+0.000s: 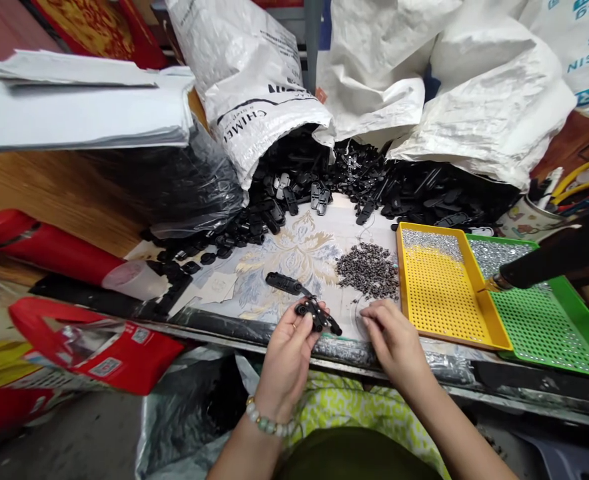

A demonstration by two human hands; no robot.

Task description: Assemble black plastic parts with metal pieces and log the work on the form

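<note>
My left hand, with a beaded bracelet at the wrist, grips a small black plastic assembly with arms and light metal dots. A longer flat black plastic piece extends beyond the fingertips; whether it is joined to the assembly, I cannot tell. To the right, my right hand is just above the table's front edge, thumb and fingers pinched together. By its fingertips runs a thin curved line, perhaps wire; what the pinch holds is too small to name. Just beyond lies a pile of tiny dark and silvery parts.
A yellow perforated tray and a green tray hold small metal bits. Above them juts a dark tool with a brass tip. White sacks spill black plastic parts across the back. A red cylinder lies left.
</note>
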